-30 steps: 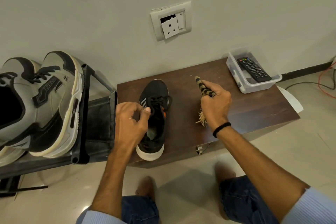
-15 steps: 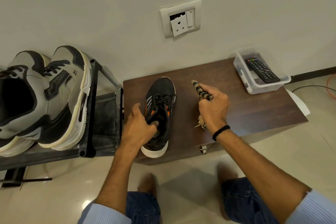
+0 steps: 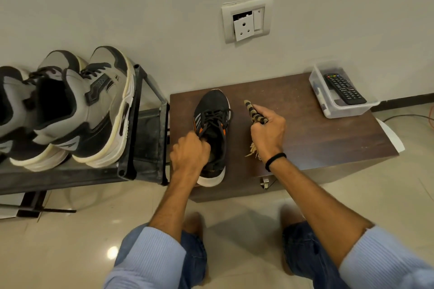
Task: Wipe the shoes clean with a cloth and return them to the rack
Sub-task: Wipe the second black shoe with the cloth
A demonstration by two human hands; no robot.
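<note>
A black sneaker (image 3: pixel 213 110) with orange accents and a white sole stands on the low brown wooden table (image 3: pixel 317 134), toe toward the wall. My left hand (image 3: pixel 189 153) grips the sneaker at its opening, fingers tucked inside near the tongue. My right hand (image 3: pixel 267 135) rests on the table just right of the sneaker and holds a rolled yellow-and-black striped cloth (image 3: pixel 254 114), its frayed end sticking out below my fist. A pair of grey-and-black sneakers (image 3: pixel 94 110) sits on the dark metal shoe rack (image 3: pixel 143 148) to the left.
A clear plastic box (image 3: pixel 338 105) with a black remote control (image 3: pixel 344 88) stands at the table's far right corner. A wall socket (image 3: pixel 246 21) hangs loose above the table. Cables run along the floor at the right edge. My knees are below, on the tiled floor.
My left hand has moved from the laces down to the sneaker's opening and closed on it. My right hand has stayed put with the cloth.
</note>
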